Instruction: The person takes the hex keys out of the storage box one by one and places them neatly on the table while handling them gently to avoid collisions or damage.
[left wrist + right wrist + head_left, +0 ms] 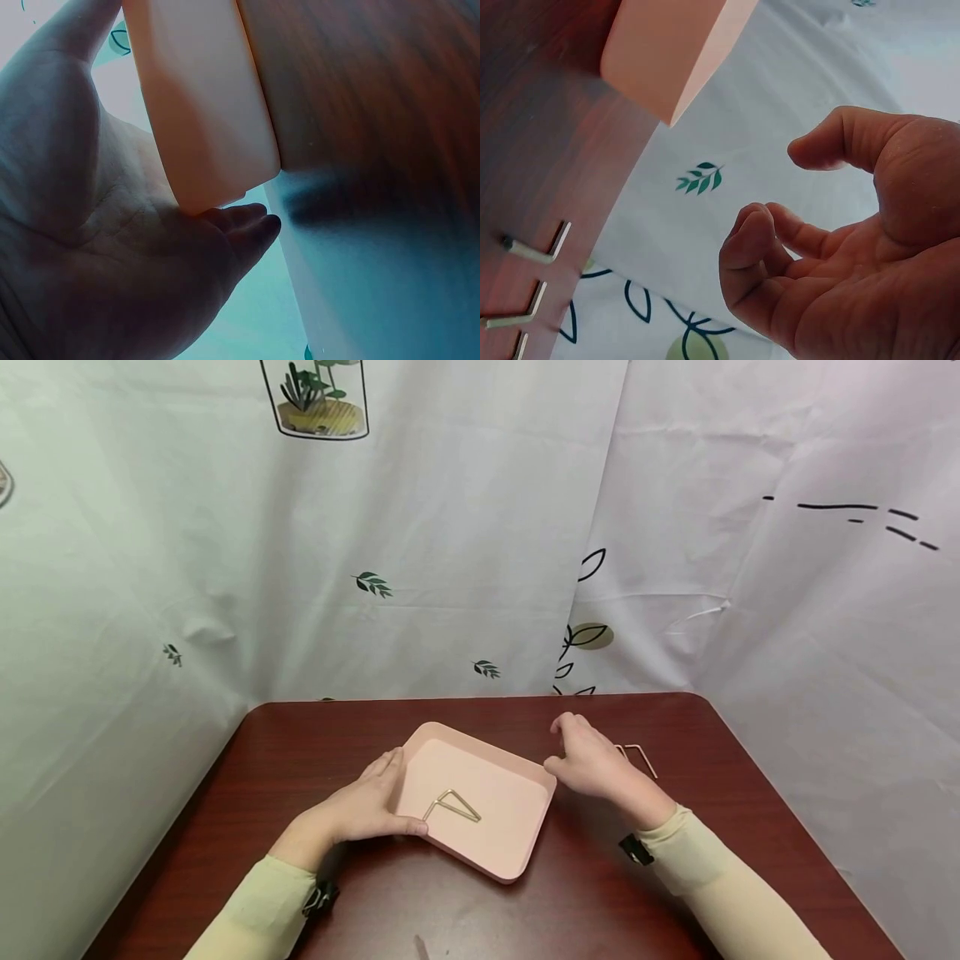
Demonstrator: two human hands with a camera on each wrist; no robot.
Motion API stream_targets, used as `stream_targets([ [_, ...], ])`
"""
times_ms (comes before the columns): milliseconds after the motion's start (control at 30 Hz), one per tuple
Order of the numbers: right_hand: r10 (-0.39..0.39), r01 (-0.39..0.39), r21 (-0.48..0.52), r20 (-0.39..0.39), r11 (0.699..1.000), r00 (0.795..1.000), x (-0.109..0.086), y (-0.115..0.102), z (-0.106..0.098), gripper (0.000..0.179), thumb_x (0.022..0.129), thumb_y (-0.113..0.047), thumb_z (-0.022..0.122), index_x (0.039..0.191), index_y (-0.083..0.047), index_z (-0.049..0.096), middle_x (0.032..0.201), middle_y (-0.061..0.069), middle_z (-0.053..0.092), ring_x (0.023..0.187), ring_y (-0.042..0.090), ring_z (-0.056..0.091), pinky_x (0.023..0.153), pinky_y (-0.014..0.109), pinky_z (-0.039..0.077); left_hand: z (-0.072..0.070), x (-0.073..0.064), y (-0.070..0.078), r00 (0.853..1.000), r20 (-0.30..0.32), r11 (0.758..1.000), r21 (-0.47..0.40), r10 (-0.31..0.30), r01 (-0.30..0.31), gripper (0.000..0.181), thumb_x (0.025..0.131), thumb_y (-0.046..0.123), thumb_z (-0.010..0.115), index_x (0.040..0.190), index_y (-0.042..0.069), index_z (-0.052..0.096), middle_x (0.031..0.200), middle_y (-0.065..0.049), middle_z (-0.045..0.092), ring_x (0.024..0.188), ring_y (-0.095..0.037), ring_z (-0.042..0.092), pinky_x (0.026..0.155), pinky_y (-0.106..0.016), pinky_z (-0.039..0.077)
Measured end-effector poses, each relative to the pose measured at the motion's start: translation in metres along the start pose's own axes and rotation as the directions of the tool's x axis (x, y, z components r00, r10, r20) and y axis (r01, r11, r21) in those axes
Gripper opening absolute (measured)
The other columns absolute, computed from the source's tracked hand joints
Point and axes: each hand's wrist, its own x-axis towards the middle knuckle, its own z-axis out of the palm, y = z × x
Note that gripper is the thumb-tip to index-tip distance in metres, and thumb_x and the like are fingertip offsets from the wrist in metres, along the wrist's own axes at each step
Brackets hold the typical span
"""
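Observation:
A shallow pink tray [517, 827] sits turned askew on the dark red-brown table. My left hand [360, 806] grips its left corner, thumb along the near side and fingers along the left side; the left wrist view shows the tray's outer wall [202, 105] close against the palm. Inside the tray lies a gold bent-wire piece [459, 807] with a triangular outline. My right hand [592, 760] hovers by the tray's right corner, holding nothing, its fingers bent and thumb apart. Behind it, a similar bent-wire piece [643, 757] is partly hidden by the wrist.
Bent metal ends [544, 251] of wire pieces show on the table in the right wrist view. White printed curtains [465, 527] hang beyond the table's far edge and along both sides. A small mark [421, 947] lies on the table [375, 910] near the front.

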Motion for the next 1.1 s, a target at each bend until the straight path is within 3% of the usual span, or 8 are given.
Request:
stream_targets([
  [367,-0.027,0.027,0.0,0.026,1.0,0.999,0.002,-0.019,0.01,0.043,0.09,-0.016,0.076,0.128,-0.002,0.062,0.104,0.007,0.056,0.087,0.024,0.056,0.076,0.044,0.05,-0.003,-0.001,0.002,1.0,-0.001,1.0,0.0,-0.002,0.002,0.148,0.081,0.078,0.086,0.172,-0.013,0.014,0.18,-0.032,0.018,0.167,-0.052,0.018,0.13,-0.066,0.028],
  [733,-0.113,0.113,0.012,0.034,0.994,0.993,0.001,-0.032,0.019,0.044,0.085,-0.012,0.072,0.126,0.001,0.063,0.102,0.007,0.057,0.083,0.024,0.056,0.078,0.043,0.052,0.0,-0.001,-0.001,1.0,-0.005,1.0,0.002,0.005,-0.005,0.148,0.081,0.078,0.086,0.172,-0.013,0.014,0.18,-0.032,0.018,0.167,-0.052,0.018,0.13,-0.066,0.028],
  [967,-0.11,0.11,-0.002,0.041,0.994,0.993,0.001,-0.039,0.025,0.046,0.085,-0.014,0.075,0.128,-0.001,0.064,0.11,0.009,0.061,0.086,0.025,0.059,0.077,0.046,0.054,0.0,0.0,-0.001,1.0,-0.007,1.0,0.003,0.005,-0.005,0.148,0.08,0.079,0.086,0.172,-0.013,0.015,0.18,-0.032,0.018,0.167,-0.052,0.019,0.129,-0.066,0.028],
  [1100,-0.145,0.145,-0.007,0.039,0.989,0.989,0.002,-0.042,0.028,0.044,0.084,-0.013,0.076,0.125,-0.001,0.064,0.11,0.01,0.062,0.088,0.026,0.06,0.081,0.046,0.055,0.001,0.0,-0.001,1.0,-0.006,1.0,0.002,0.004,-0.004,0.147,0.081,0.078,0.086,0.172,-0.013,0.014,0.18,-0.033,0.018,0.167,-0.052,0.018,0.13,-0.066,0.028],
])
